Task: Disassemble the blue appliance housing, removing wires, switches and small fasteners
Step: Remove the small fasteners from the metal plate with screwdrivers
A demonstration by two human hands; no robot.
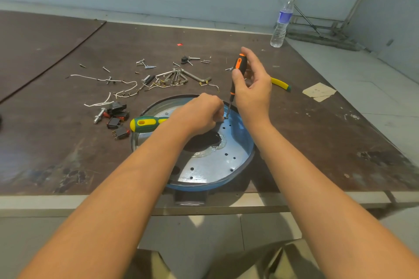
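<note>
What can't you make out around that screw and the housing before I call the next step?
Head view only:
- Screw head under the orange screwdriver tip: too small, and crowded by the left hand.
- What the left hand pinches: covered by its own fingers.
- Green-and-yellow tool: working end hidden behind the left hand.
- Blue housing: near-left part covered by the left forearm.
- Right hand hides part of the yellow tool.

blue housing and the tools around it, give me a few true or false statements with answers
1. The right hand holds an orange and black screwdriver upright, tip down at the blue housing. True.
2. The left hand rests flat on the table, away from the housing. False: it is curled over the housing, beside the screwdriver tip.
3. Loose screws and black switches lie on the table. True.
4. The water bottle lies on its side. False: it stands upright.
</note>
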